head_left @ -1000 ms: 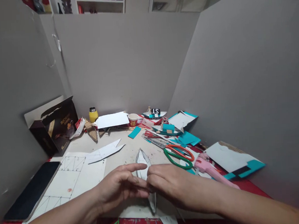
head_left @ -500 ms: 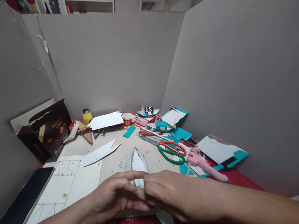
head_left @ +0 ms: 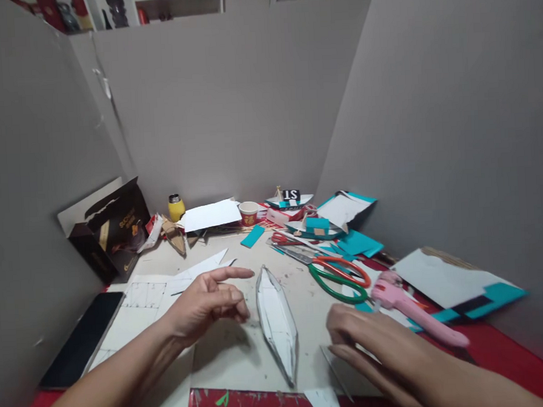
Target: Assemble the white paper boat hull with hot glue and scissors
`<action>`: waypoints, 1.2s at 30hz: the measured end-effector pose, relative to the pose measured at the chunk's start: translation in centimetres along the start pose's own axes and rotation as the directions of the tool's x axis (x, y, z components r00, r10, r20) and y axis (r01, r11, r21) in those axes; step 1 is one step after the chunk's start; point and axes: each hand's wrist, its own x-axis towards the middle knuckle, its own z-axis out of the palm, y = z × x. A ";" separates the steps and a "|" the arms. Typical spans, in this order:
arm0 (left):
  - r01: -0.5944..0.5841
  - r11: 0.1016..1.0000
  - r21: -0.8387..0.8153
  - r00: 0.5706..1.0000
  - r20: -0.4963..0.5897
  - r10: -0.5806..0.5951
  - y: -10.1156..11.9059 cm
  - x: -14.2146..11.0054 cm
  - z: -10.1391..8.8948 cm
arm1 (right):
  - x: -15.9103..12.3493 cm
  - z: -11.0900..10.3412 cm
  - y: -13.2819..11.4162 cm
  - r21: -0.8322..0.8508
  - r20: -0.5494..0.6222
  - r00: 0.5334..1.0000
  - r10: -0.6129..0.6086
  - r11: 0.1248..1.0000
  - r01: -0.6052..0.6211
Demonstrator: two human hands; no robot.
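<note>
A small paper boat hull, white inside with a grey rim, lies on the light board in front of me, and neither hand touches it. Just left of it hovers my left hand, its index finger stretched out over the board and the other fingers loosely bent, holding nothing. To the hull's right is my right hand, slightly blurred, with its fingers pressed together. A thin pale strip shows by those fingertips; whether they grip it I cannot tell.
Large scissors with orange and green handles and a pink glue gun lie to the right. A phone rests on a drawn sheet at left. Finished boats, a paper cup and a dark box stand farther back.
My hands have moved apart from over the near end of the hull, the left going left and the right going right. The whole hull now shows. The view has shifted left.
</note>
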 end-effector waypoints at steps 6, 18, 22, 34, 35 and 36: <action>-0.101 0.975 0.198 0.984 -0.128 0.128 0.0 0.9 -1.3 | -0.8 1.5 -0.6 0.015 -0.163 0.986 -0.042 0.999 0.045; -0.103 0.507 0.856 0.824 -0.211 0.525 3.4 5.6 -6.8 | -1.0 3.8 0.6 0.035 -0.214 0.970 -0.116 0.991 0.126; 0.005 0.138 0.990 0.803 -0.086 0.589 3.5 9.8 -8.4 | -1.2 3.5 0.3 0.146 -0.230 0.972 -0.036 0.987 0.071; 0.225 -0.378 0.898 0.830 0.027 0.558 4.0 17.6 -11.8 | -1.3 4.4 1.7 0.140 -0.276 0.960 -0.053 0.986 0.095; 0.233 -0.381 0.895 0.827 0.024 0.562 4.5 17.5 -12.1 | -1.3 4.5 1.8 0.132 -0.281 0.959 -0.038 0.988 0.078; 0.241 -0.379 0.894 0.821 0.021 0.570 5.0 17.2 -12.2 | -1.4 4.5 1.8 0.122 -0.286 0.958 -0.024 0.991 0.061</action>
